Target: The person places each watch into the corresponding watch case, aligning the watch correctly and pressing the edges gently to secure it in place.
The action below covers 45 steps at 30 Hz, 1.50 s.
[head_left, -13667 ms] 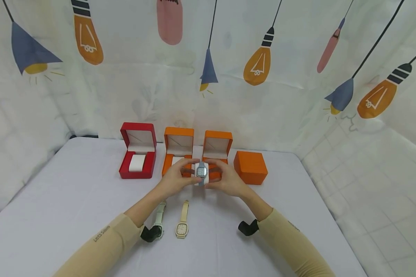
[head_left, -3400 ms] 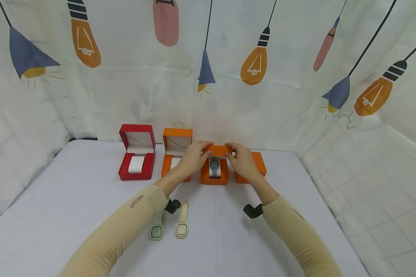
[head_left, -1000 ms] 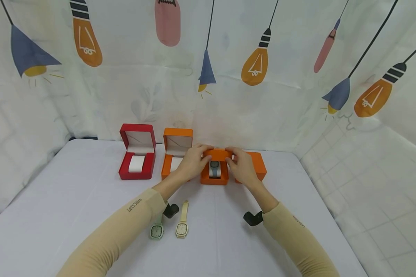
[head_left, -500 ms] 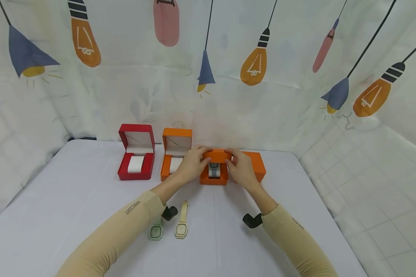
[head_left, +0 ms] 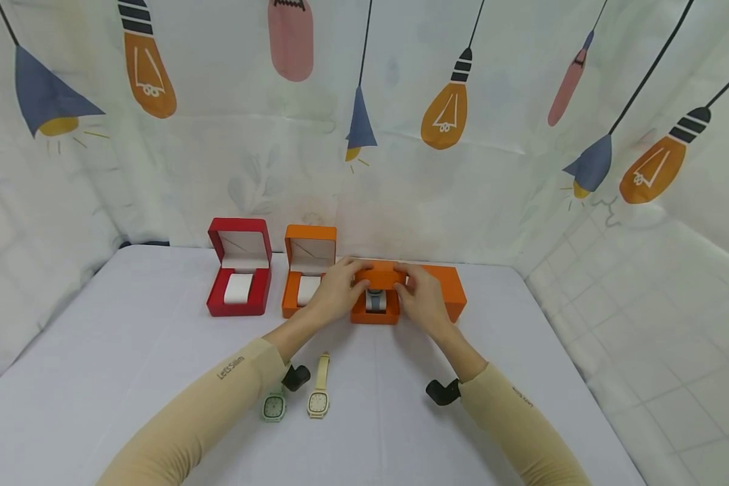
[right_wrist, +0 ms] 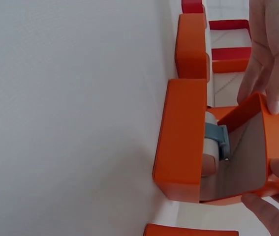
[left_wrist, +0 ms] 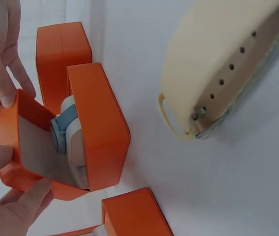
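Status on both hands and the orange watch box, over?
Left hand, right hand: both gripping orange lid, partly open. Blue-grey watch inside box. No obstruction visible.

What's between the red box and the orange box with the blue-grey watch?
One open orange box holding a white cushion; head and right wrist views both show it. In the head view, the left grip partly covers it.

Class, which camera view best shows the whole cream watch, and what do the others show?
The head view: the cream watch shows dial and strap. The left wrist view catches only strap, holes and buckle, close up; the right wrist view, none of it.
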Each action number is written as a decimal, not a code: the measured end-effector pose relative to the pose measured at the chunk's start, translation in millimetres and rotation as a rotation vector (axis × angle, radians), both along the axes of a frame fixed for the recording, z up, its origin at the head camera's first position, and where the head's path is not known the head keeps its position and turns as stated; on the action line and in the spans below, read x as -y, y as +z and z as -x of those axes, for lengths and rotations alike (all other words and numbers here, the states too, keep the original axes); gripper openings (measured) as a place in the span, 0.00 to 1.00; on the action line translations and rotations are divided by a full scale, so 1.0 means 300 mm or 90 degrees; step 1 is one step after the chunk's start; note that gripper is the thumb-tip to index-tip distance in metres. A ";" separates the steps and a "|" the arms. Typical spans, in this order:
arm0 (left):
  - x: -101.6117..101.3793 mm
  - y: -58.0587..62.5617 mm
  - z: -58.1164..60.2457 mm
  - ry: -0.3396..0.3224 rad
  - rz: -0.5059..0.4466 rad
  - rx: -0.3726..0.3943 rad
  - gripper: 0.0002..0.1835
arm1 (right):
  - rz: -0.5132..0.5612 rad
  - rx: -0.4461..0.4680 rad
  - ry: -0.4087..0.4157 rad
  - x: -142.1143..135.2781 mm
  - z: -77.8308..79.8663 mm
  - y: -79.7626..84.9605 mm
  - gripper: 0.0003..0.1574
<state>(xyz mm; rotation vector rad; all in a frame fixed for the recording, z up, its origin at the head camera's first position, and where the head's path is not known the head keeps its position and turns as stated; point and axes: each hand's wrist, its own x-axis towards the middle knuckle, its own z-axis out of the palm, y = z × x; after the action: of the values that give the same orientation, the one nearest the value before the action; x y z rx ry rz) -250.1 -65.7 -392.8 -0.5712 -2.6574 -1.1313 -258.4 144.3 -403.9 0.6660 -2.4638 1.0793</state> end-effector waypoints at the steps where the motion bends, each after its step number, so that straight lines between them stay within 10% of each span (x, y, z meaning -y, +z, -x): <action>1: -0.001 -0.001 -0.001 -0.001 -0.003 0.000 0.20 | 0.000 -0.002 0.000 -0.001 -0.001 -0.002 0.21; 45: 0.000 -0.051 -0.033 -0.033 0.052 0.029 0.16 | -0.022 0.049 -0.018 0.008 -0.043 -0.095 0.19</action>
<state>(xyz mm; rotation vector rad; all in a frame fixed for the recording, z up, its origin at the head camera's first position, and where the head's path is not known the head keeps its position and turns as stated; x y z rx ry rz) -240.2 -65.7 -408.2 -0.6401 -2.7532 -1.0648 -245.7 141.9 -432.5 0.6082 -2.5556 1.0727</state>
